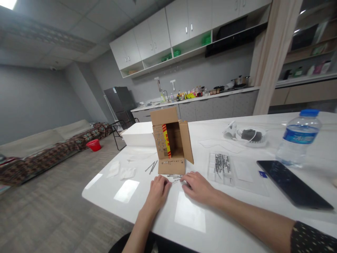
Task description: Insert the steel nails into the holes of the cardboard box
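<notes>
A cardboard box (158, 140) stands open on the table, with small metal heads dotted over its left side and its front flap (171, 168). Several long nails (173, 175) lie just before that flap. My left hand (158, 188) rests on the tabletop with curled fingers, thumb and forefinger close together near a nail's left end; what they hold, if anything, is hidden. Across from it, my right hand (198, 187) has its fingertips drawn together at the right end of a thin nail (176, 181). More loose nails (153, 167) lie left of the box.
Right of the box sits a clear plastic case (210, 172) of nails. Beyond it are a black tablet (292, 184), a water bottle (298, 140) and a white round item with a cable (252, 137). A white box (138, 135) and crumpled tissues (127, 173) are on the left.
</notes>
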{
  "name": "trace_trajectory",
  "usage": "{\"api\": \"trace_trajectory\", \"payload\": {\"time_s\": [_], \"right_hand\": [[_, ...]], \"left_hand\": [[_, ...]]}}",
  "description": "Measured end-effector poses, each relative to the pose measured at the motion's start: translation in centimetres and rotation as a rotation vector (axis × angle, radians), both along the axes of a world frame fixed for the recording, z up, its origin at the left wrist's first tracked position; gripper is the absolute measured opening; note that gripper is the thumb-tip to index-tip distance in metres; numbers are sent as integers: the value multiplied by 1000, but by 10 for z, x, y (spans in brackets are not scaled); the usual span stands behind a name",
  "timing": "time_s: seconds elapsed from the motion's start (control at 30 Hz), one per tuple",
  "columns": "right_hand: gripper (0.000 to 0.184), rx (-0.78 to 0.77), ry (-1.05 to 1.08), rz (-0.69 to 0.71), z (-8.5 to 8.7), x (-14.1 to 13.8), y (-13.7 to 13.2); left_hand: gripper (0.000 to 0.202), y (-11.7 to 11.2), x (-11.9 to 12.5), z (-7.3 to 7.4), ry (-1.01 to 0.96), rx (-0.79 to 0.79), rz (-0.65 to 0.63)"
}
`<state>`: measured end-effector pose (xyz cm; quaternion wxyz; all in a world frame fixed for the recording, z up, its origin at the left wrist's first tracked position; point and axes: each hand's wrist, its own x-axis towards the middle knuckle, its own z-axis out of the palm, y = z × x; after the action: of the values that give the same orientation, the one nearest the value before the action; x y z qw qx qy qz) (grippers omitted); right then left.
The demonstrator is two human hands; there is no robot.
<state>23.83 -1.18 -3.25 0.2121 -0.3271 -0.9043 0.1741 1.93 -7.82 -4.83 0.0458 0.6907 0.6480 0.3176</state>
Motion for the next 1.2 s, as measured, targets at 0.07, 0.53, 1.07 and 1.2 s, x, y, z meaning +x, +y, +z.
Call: {"api": "trace_trajectory", "payload": {"time_s": [0.07, 0.53, 1.07, 1.2], "right_hand": [[27, 1, -8, -5, 1, -1, 0], [20, 72, -11, -1, -7, -4, -2], [18, 103, -32, -12, -4, -7, -4], [17, 109, -39, -14, -2, -6, -5]], "left_hand": [[21, -1, 0, 0, -28, 17, 21], [33, 19, -1, 10, -375, 270, 264], [39, 64, 0, 2, -435, 340, 256], [38, 66, 1, 4, -379, 355, 271]]}}
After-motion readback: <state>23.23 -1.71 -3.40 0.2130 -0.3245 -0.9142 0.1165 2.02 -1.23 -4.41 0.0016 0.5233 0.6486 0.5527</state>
